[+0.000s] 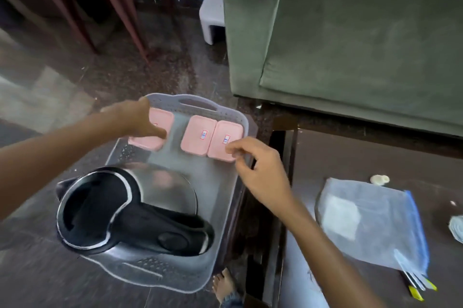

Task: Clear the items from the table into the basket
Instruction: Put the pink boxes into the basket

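Observation:
A grey plastic basket (231,183) sits on the floor to the left of the table. In its near half lies a steel and black electric kettle (130,217). In the far half lie three pink lidded boxes. My left hand (136,118) grips the left pink box (160,119), which is tilted against the basket's left side. The middle pink box (198,136) and the right pink box (224,136) lie flat side by side. My right hand (255,170) has thumb and forefinger pinched at the near corner of the right box; whether they grip it is unclear.
The dark table (363,157) on the right holds a clear zip bag with a blue seal (370,222), pens (416,285), a small white round thing (380,179) and a pale object (457,228) at the edge. A green sofa (350,32) stands behind. My bare foot (225,285) is beside the basket.

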`<state>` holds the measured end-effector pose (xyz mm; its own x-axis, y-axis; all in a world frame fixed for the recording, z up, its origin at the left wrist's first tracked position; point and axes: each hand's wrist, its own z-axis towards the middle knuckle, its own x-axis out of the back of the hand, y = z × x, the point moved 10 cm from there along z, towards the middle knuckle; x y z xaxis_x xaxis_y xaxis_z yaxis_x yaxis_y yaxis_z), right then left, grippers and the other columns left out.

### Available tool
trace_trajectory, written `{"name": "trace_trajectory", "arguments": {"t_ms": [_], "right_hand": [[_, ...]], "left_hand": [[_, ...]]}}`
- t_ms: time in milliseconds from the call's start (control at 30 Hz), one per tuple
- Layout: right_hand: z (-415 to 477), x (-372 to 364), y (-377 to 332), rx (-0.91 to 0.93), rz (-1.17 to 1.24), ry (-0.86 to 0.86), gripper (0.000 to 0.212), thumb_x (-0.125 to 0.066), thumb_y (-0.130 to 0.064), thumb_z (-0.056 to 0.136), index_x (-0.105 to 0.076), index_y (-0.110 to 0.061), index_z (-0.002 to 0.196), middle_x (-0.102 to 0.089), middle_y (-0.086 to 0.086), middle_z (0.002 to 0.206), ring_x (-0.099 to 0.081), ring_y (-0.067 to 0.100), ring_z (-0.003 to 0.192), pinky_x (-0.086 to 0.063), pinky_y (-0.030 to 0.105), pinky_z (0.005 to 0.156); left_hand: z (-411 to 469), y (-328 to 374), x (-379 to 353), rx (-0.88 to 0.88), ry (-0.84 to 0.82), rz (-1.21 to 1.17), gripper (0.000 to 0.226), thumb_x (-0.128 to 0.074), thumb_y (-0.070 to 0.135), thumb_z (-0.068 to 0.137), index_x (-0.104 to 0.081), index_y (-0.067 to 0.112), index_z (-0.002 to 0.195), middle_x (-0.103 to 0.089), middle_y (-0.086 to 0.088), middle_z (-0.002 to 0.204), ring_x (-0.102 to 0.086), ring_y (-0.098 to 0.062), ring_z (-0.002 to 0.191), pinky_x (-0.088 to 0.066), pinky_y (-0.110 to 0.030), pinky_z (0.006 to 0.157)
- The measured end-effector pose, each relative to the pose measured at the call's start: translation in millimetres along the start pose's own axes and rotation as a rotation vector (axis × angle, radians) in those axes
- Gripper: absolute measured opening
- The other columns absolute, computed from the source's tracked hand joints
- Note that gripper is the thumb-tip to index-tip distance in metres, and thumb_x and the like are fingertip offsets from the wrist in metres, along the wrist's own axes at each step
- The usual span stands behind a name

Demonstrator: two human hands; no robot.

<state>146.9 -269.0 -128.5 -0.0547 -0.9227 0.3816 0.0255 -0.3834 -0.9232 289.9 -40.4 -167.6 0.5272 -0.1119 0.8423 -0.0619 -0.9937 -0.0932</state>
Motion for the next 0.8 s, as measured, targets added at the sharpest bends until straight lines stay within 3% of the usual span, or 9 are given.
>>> {"name": "trace_trajectory", "arguments": {"t_ms": [67,200,400,467,500,533,567,700,800], "right_hand": [[6.4,-25.1,-1.5,0.058,-0.233,-0.013,0.026,-0.05,0.001,0.07,-0.068,-0.01,0.086,-0.068,0.003,0.089,-0.06,0.026,0.085,-0.042,0.041,0.078],[12.2,-53.3,12.9,0.082,-0.609,-0.024,0.024,-0.055,-0.004,0.07,-0.067,-0.015,0.087,-0.066,0.001,0.093,-0.057,0.028,0.089,-0.031,0.039,0.082],[13.7,-64.6,26.8,0.039,-0.773,0.01,0.029,-0.066,-0.003,0.061,-0.069,-0.018,0.085,-0.067,0.005,0.103,-0.06,0.029,0.092,-0.024,0.035,0.091],[13.8,-62.2,26.7,0.034,-0.786,0.044,0.028,-0.065,0.002,0.06,-0.068,-0.015,0.082,-0.067,0.006,0.101,-0.061,0.029,0.091,-0.025,0.034,0.091],[13.7,-60.8,26.6,0.027,-0.796,0.06,0.027,-0.064,0.004,0.06,-0.067,-0.013,0.08,-0.068,0.006,0.1,-0.062,0.029,0.09,-0.026,0.033,0.091],[13.5,-60.0,25.9,0.022,-0.81,0.071,0.026,-0.062,0.007,0.059,-0.066,-0.012,0.077,-0.068,0.007,0.097,-0.062,0.028,0.088,-0.027,0.032,0.09],[13.7,-59.2,25.4,0.018,-0.825,0.081,0.026,-0.059,0.008,0.058,-0.064,-0.011,0.075,-0.068,0.006,0.095,-0.062,0.028,0.085,-0.027,0.031,0.089],[16.4,-60.1,21.4,0.022,-0.866,0.094,0.024,-0.044,0.005,0.064,-0.06,-0.011,0.07,-0.067,0.005,0.087,-0.062,0.026,0.08,-0.03,0.03,0.083],[16.8,-61.4,23.4,0.014,-0.868,0.081,0.023,-0.044,0.005,0.064,-0.06,-0.011,0.071,-0.067,0.005,0.089,-0.062,0.027,0.084,-0.029,0.03,0.083]], "left_hand": [[11.9,-5.6,-17.7,-0.007,-0.013,-0.041,0.081,-0.074,0.05,0.064,-0.04,0.005,0.121,-0.062,-0.022,0.114,-0.059,-0.035,0.094,-0.049,-0.039,0.081],[25.6,7.1,-35.1,-0.057,0.008,-0.118,0.083,-0.073,0.052,0.064,-0.038,0.003,0.121,-0.059,-0.023,0.118,-0.057,-0.039,0.109,-0.047,-0.042,0.088],[37.8,15.1,-45.7,-0.085,-0.006,-0.209,0.087,-0.074,0.052,0.066,-0.033,0.01,0.131,-0.043,-0.023,0.137,-0.042,-0.039,0.127,-0.039,-0.047,0.102],[41.9,12.4,-45.6,-0.086,-0.003,-0.343,0.074,-0.071,0.043,0.074,-0.038,0.012,0.132,-0.05,-0.018,0.132,-0.05,-0.036,0.117,-0.051,-0.044,0.086],[42.8,11.6,-45.5,-0.079,0.002,-0.442,0.063,-0.069,0.036,0.079,-0.043,0.012,0.131,-0.055,-0.015,0.126,-0.057,-0.034,0.105,-0.057,-0.037,0.065],[42.7,10.8,-46.6,-0.073,0.002,-0.53,0.051,-0.066,0.027,0.082,-0.048,0.012,0.128,-0.059,-0.014,0.12,-0.06,-0.031,0.092,-0.054,-0.029,0.044],[43.6,10.9,-47.8,-0.076,0.001,-0.589,0.043,-0.064,0.019,0.084,-0.052,0.012,0.125,-0.061,-0.014,0.116,-0.06,-0.03,0.083,-0.049,-0.023,0.032],[44.9,5.6,-52.2,-0.071,-0.018,-0.682,0.039,-0.058,0.004,0.084,-0.058,0.011,0.122,-0.063,-0.015,0.11,-0.065,-0.035,0.085,-0.049,-0.023,0.034],[41.3,6.6,-54.3,-0.106,-0.064,-0.688,0.037,-0.058,0.001,0.083,-0.061,0.014,0.118,-0.062,-0.013,0.099,-0.059,-0.029,0.074,-0.052,-0.024,0.039]]}}
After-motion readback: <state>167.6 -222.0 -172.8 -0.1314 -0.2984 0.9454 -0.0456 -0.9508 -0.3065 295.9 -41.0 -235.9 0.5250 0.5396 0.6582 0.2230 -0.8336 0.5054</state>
